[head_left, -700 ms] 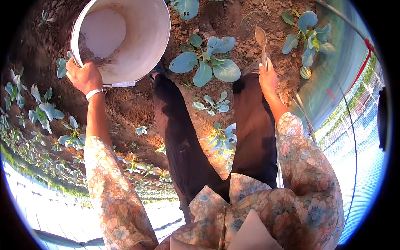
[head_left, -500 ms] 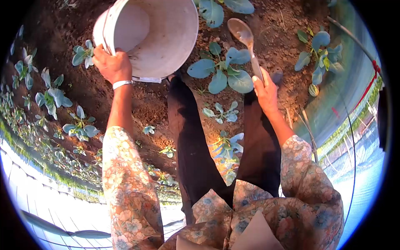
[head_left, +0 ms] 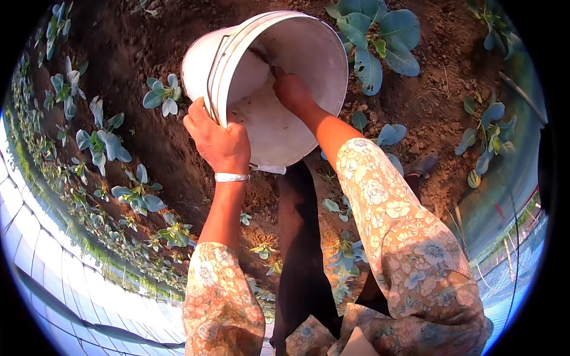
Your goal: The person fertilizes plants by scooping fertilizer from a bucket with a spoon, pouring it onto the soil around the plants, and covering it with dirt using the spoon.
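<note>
A whitish bucket [head_left: 279,133] is tilted with its mouth toward me, and white material [head_left: 248,77] lies in its bottom. My left hand [head_left: 218,137] is closed on the rim at the bucket's left side, beside the wire handle. Inside the bucket is my right hand [head_left: 292,92], its fingers closed round the handle of a spoon [head_left: 260,52]. The bowl of the spoon is hard to make out near the white material.
Leafy plants stand in the brown soil, a large one [head_left: 380,38] right of the bucket and smaller ones [head_left: 138,193] at the left. A shoe [head_left: 423,164] shows at the right. Netting and a small striped round fruit [head_left: 474,179] are at the right edge.
My right hand has moved left and into the bucket with the spoon. The bucket and my left hand have shifted right in the view, and the plants appear farther right too.
</note>
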The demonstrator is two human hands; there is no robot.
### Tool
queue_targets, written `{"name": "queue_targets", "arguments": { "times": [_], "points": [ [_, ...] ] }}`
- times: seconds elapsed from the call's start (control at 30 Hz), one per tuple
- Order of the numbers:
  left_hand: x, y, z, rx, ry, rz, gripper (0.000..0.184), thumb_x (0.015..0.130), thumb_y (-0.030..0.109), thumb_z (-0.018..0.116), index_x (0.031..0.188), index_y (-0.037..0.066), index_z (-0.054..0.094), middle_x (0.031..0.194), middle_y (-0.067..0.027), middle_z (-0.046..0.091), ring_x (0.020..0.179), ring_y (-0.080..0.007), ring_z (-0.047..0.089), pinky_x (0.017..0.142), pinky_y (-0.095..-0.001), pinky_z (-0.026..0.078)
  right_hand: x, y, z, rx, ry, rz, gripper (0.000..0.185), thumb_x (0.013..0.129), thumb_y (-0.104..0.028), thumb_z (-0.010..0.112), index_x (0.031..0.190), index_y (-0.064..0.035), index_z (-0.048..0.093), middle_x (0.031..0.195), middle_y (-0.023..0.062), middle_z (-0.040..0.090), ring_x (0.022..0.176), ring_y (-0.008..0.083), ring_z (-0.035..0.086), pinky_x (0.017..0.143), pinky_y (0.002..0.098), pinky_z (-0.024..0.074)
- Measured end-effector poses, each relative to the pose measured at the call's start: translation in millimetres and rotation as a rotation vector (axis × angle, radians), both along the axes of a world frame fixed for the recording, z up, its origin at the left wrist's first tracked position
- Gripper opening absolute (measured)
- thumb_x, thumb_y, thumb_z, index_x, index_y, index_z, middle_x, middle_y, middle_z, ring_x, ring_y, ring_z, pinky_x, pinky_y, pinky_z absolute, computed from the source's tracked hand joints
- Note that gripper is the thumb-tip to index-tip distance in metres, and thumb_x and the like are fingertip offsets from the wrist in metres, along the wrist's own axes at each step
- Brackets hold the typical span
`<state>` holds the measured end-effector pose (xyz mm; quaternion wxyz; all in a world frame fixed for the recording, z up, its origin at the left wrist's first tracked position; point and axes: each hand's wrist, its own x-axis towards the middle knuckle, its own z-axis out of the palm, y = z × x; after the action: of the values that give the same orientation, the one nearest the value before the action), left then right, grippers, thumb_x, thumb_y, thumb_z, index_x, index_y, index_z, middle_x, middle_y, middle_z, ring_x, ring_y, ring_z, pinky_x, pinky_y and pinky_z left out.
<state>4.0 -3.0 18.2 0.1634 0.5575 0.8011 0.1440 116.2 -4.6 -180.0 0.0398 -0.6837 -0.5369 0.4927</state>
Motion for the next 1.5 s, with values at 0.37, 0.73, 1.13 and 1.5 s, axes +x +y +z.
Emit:
{"name": "queue_targets", "arguments": {
  "times": [0.37,0.73,1.13,1.5],
  "points": [
    [-22.2,3.5,-2.9,-0.018,0.026,0.011,0.045,0.063,-0.003,0.046,0.108,0.002,0.047,0.098,-0.0201,0.047,0.092,-0.0404,0.049,0.083,-0.0448,0.041,55.9,-28.4,19.1,-0.22,0.543,-0.236,0.038,0.083,-0.018,0.058,0.12,-0.0087,0.058,0.065,0.0,0.054,0.052,0.0068,0.047,0.045,0.0233,0.0403],
    [-46.5,5.8,-17.5,-0.064,0.21,-0.048,0.041,0.075,0.007,0.049,0.115,0.003,0.053,0.109,-0.0166,0.057,0.103,-0.0331,0.052,0.09,-0.0397,0.039,155.2,-71.3,110.5,-0.64,0.977,-0.472,0.043,0.081,-0.019,0.062,0.123,-0.0117,0.057,0.064,-0.0004,0.054,0.046,0.0038,0.04,0.039,0.0189,0.031],
    [-21.4,-4.3,-20.2,-0.08,0.334,-0.089,0.04,0.079,0.012,0.046,0.117,0.001,0.05,0.112,-0.0196,0.055,0.105,-0.0364,0.05,0.091,-0.0423,0.038,314.4,-186.7,154.2,-0.656,1.189,-0.781,0.048,0.083,-0.013,0.059,0.13,-0.01,0.049,0.064,0.0013,0.052,0.045,0.0023,0.033,0.038,0.0188,0.0249],
    [6.3,-9.9,-16.5,-0.102,0.316,-0.045,0.042,0.079,0.008,0.044,0.12,0.002,0.048,0.116,-0.0192,0.053,0.11,-0.0353,0.047,0.094,-0.041,0.035,507.2,-216.4,99.4,-0.224,1.26,-1.45,0.058,0.083,-0.019,0.064,0.134,-0.0105,0.038,0.074,0.0027,0.055,0.044,0.0014,0.036,0.036,0.0151,0.0272]
  ]
}}
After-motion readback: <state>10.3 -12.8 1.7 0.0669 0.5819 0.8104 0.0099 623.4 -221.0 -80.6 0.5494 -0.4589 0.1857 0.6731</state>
